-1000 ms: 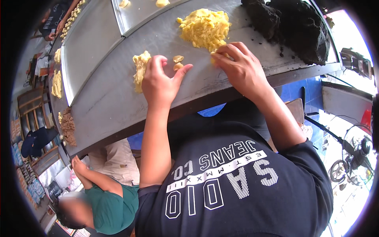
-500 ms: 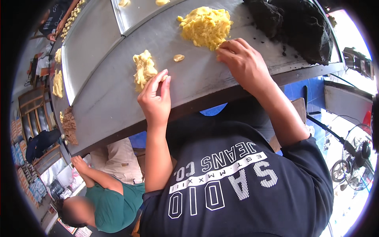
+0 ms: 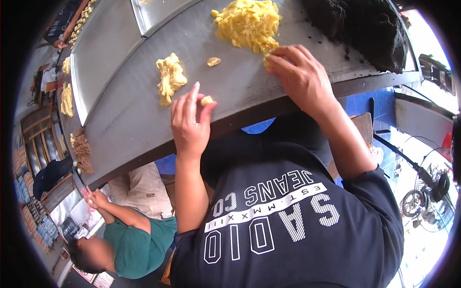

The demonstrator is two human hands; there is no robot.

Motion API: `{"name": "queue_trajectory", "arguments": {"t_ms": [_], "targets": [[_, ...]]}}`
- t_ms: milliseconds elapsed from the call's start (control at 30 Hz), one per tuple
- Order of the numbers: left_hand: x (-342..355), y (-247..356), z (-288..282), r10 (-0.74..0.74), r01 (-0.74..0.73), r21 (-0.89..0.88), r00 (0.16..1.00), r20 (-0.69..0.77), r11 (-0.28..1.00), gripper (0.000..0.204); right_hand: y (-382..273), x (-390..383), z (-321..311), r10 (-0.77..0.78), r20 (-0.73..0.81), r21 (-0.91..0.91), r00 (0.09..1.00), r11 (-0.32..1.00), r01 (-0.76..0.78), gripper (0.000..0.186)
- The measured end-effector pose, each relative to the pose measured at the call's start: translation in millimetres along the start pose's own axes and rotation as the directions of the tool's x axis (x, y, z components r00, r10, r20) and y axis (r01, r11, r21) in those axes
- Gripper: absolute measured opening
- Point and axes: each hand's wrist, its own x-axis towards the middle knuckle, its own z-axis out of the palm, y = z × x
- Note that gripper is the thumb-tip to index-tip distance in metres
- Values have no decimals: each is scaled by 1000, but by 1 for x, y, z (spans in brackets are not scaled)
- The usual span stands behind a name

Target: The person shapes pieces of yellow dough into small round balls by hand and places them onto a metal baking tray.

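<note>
The small dough piece (image 3: pixel 206 100) sits left of the yellow mound (image 3: pixel 247 24) and nearer the person, between the thumb and forefinger of the left hand (image 3: pixel 189 122), which seem to pinch it lightly, the forefinger stretched out. The right hand (image 3: pixel 302 69) has its bent fingers together at the mound's near edge, just touching it; I cannot tell whether they are closed on any yellow filling. The step in hand looks like getting a portion off the mound while the dough waits; I'd say the next move calls for a gentle tug there and an easy grip on the soft piece.

Left of the mound lie a dough disc (image 3: pixel 213 62) and, further over, a pale dough lump (image 3: pixel 171 78); right of it is a black mass (image 3: pixel 365 33). Well apart to its left, a co-worker in green (image 3: pixel 139 245) has both hands together.

Half a second ago the left hand overlapped the lump; now it is just beside it, with more of the piece showing. A second ago two pieces lay left of the mound, now only the disc
</note>
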Motion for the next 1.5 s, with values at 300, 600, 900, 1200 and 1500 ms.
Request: {"name": "queue_trajectory", "arguments": {"t_ms": [300,600,900,1200,1500], "targets": [[22,7,-26,232,-284,421,958,171,862,29,12,-1,7,-16,-41,42,999,999,18,18],[105,6,53,678,-541,435,681,-276,720,29,-8,15,-1,193,-29,-58,981,979,-195,14],[96,20,51,719,-659,329,688,-98,676,29,2,14,19,-80,-39,-19,996,997,79,7],[3,-14,-15,283,-188,590,956,-72,785,12,1,-1,-18,126,56,-15,990,992,-125,21],[-21,-3,11,-163,86,-465,978,-128,881,22,-27,-6,-7,10,31,39,999,999,-11,31]]}}
